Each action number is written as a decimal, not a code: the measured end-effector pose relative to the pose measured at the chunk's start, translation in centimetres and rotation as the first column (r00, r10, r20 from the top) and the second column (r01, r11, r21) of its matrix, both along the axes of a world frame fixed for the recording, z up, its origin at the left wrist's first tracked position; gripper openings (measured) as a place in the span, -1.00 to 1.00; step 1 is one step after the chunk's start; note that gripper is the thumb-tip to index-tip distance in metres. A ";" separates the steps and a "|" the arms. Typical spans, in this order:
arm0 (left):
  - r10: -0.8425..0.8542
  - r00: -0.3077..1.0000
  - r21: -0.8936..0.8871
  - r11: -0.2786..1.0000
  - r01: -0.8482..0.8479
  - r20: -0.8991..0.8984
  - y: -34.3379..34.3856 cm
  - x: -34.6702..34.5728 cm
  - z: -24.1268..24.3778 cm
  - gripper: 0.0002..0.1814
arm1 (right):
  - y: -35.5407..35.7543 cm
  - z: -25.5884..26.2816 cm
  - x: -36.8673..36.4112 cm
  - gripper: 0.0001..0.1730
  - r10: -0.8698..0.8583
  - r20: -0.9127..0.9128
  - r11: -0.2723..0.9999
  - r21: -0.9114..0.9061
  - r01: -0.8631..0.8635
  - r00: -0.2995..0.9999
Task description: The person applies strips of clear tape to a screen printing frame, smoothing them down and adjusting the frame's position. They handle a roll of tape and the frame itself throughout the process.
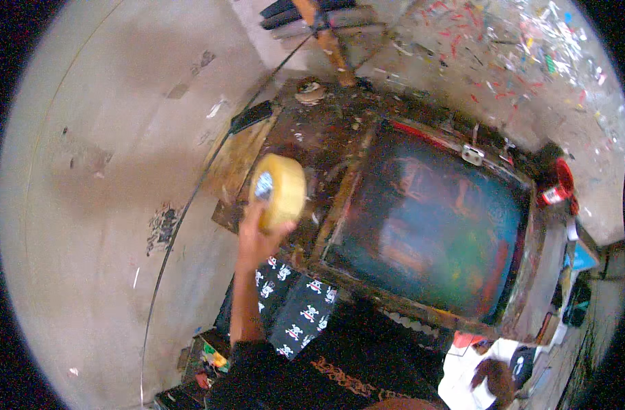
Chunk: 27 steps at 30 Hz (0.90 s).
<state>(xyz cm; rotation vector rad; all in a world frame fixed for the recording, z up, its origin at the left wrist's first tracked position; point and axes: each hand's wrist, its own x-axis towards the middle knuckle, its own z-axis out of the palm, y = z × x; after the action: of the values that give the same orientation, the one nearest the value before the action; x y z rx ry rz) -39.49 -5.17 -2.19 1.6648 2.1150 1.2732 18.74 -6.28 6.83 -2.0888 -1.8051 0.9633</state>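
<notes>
My left hand (pixel 258 228) holds a wide roll of yellowish adhesive tape (pixel 287 192), its fingers at the roll's lower edge and core. Hand and roll are blurred. The roll is tilted above a dark, stained work surface (pixel 302 136). To its right lies a wooden-framed printing screen (pixel 338 218) with a dark panel stained blue, green and red. Below the hand is black fabric with skull prints (pixel 307 312), partly behind my forearm. My right hand is out of view.
A small pale device (pixel 473 155) sits on the screen's far edge. Beyond the right corner is a red container (pixel 563 179). A wooden post (pixel 333 48) rises at the top. Scraps litter the floor (pixel 497 72). White material (pixel 453 376) with a dark shape lies lower right.
</notes>
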 end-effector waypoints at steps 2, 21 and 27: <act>-0.107 0.994 0.084 0.990 0.109 -0.024 -1.8 6.2 2.7 -0.46 | 1.9 2.6 -2.7 -0.68 0.138 -0.107 0.989 0.069 -0.131 0.985; -0.572 0.798 0.008 0.814 0.581 0.188 -5.5 23.5 -1.7 -0.26 | 6.2 -2.5 -16.5 -0.49 0.439 -0.154 0.735 0.629 -0.255 0.885; -0.552 0.810 -0.034 0.822 0.569 0.198 -5.4 24.1 -0.7 -0.29 | 5.0 -3.5 -16.0 -0.54 0.401 -0.292 0.736 0.666 -0.116 0.868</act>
<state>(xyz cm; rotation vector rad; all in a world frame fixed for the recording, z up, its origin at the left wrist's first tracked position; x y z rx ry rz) -15.39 -10.55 -2.94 1.8546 1.3867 1.0612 2.70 -1.27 3.33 -1.1293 -1.8648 0.6497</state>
